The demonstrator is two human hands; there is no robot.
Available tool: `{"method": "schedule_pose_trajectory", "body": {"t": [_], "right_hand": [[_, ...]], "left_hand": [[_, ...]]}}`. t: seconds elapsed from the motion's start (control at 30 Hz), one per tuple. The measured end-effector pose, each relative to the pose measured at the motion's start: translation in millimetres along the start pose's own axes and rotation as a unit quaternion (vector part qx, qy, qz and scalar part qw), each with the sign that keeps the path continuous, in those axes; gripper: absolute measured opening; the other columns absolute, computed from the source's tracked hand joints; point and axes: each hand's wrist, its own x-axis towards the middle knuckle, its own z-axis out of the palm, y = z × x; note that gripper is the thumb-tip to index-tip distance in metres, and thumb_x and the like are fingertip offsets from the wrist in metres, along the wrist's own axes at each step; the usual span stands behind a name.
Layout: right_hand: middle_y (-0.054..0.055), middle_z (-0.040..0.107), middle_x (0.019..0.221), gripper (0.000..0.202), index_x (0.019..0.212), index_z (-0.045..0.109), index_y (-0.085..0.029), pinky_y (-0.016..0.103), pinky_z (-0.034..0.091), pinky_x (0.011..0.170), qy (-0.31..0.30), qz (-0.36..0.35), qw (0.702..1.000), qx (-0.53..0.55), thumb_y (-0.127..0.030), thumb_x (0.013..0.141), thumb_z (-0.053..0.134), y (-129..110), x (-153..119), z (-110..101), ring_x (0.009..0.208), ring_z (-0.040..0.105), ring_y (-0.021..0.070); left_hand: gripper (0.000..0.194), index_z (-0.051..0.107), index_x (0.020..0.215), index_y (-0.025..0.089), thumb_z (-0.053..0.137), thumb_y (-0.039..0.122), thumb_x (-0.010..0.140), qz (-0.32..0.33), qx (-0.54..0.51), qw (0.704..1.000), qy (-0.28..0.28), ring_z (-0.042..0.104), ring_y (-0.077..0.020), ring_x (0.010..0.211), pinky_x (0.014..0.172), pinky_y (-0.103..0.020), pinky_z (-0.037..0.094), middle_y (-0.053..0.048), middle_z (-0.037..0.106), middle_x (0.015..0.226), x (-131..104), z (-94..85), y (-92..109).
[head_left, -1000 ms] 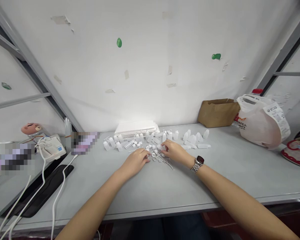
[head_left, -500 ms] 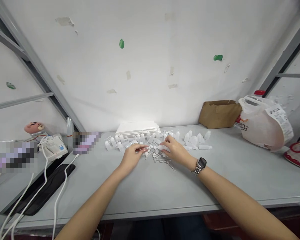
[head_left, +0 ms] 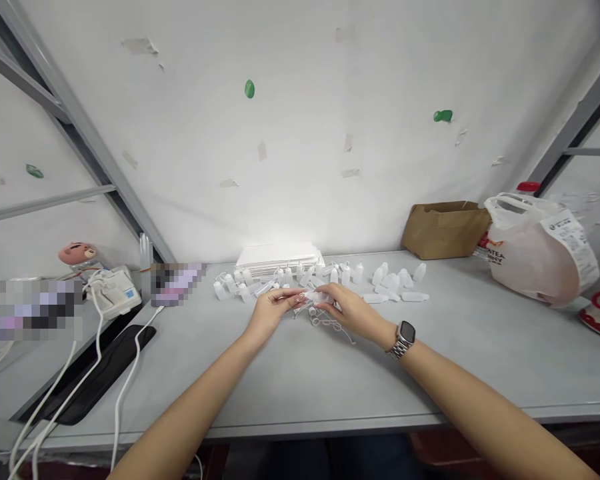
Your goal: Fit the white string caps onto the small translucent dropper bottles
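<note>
Over the middle of the desk my two hands meet around a small translucent plastic bottle. My right hand, with a watch on its wrist, has its fingers wrapped round the bottle's body. Thumb and fingers of my left hand pinch a small white cap at the bottle's neck end; fingers partly cover it. Just below lie loose white caps and strings. Several capped bottles stand or lie behind and left of my hands. More bottles without visible caps lie to the right.
A stack of white sheets or flat boxes rests against the wall. At the right are an open brown cardboard box and a white plastic bag. White cables, a black pad and a phone-like device occupy the left.
My hands have come together, bringing the bottle in my right hand to the cap at my left fingertips. The whole view has shifted slightly.
</note>
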Motion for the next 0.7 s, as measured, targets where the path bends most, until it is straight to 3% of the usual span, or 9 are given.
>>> {"method": "schedule_pose_trajectory", "body": {"t": [0.17, 0.53, 0.7], "right_hand": [[0.007, 0.059, 0.092, 0.027, 0.111, 0.047, -0.018, 0.032, 0.048, 0.065, -0.004, -0.011, 1.000, -0.008, -0.029, 0.086, 0.048, 4, 0, 6, 0.073, 0.057, 0.0174], [0.008, 0.059, 0.087, 0.019, 0.102, 0.053, -0.016, 0.033, 0.048, 0.067, 0.047, 0.002, 0.999, -0.011, -0.024, 0.084, 0.051, 0, 1, 7, 0.076, 0.056, 0.0188], [0.008, 0.058, 0.089, 0.022, 0.106, 0.052, -0.017, 0.034, 0.048, 0.069, 0.045, -0.002, 0.999, 0.011, -0.025, 0.086, 0.048, 1, 0, 11, 0.077, 0.056, 0.0187]], "left_hand": [[0.028, 0.069, 0.086, 0.016, 0.069, 0.033, 0.063, 0.017, 0.000, 1.000, 0.007, 0.064, -0.0199, 0.085, 0.086, -0.036, 0.048, -0.005, 0.071, 0.087, 0, -0.3, -5], [0.030, 0.069, 0.086, 0.016, 0.070, 0.033, 0.062, 0.026, -0.016, 0.999, 0.031, 0.064, -0.0196, 0.086, 0.088, -0.037, 0.047, -0.005, 0.069, 0.087, 0, 0.2, -4], [0.029, 0.069, 0.086, 0.016, 0.070, 0.033, 0.062, 0.006, -0.026, 1.000, 0.001, 0.065, -0.0186, 0.082, 0.087, -0.036, 0.048, -0.005, 0.070, 0.088, 2, -2.5, -7]]}}
